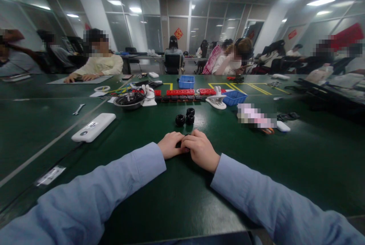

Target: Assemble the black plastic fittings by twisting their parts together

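My left hand [171, 145] and my right hand [201, 150] meet low over the green table, with fingers closed together around a small black part [187, 135]. Only a dark edge of that part shows between the fingers, so I cannot tell its exact kind. Just beyond my fingertips, a black toy wheel [180, 120] stands on the tabletop. Beside it to the right are a second black wheel [190, 120] and, behind that, a third black wheel [190, 111].
A white power bank [93, 128] with a cable lies at left, near a wrench [79, 109]. Farther back are a metal bowl [129, 101], red power strips [180, 92], a white clip [216, 98] and blue bins [234, 97]. A person [99, 58] sits across the table.
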A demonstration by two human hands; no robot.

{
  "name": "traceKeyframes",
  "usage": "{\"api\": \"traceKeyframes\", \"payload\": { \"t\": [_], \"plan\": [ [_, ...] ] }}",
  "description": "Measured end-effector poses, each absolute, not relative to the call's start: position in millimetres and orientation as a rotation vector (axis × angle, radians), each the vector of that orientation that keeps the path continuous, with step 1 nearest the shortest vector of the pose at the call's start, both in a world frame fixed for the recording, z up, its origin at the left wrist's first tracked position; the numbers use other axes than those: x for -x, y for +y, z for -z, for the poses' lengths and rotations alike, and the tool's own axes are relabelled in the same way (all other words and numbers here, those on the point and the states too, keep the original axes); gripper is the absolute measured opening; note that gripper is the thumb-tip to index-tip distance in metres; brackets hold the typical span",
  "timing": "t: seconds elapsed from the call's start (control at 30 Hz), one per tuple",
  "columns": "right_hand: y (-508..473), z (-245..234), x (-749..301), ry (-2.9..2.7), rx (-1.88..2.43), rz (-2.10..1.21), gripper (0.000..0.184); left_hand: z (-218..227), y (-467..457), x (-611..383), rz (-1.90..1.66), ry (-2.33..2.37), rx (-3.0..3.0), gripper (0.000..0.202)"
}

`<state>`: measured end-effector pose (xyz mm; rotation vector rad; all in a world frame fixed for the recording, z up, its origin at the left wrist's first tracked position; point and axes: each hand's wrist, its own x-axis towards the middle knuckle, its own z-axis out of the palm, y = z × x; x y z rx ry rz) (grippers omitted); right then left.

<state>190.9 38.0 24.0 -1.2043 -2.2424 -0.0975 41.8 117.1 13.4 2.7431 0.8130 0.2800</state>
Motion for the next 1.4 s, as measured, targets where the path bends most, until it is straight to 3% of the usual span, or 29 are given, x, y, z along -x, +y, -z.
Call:
{"api": "traceKeyframes", "payload": {
  "t": [0.3,1.4],
  "plan": [
    [37.6,-22.6,-193.6,-2.257,1.213,0.047,0.032,-13.0,118.4,-41.5,-0.28,0.833,-2.724,0.023],
    [51.5,-24.1,-216.0,-1.934,1.636,0.045,0.024,-8.9,123.0,-38.7,-0.295,0.812,-2.648,0.042]
  ]
}}
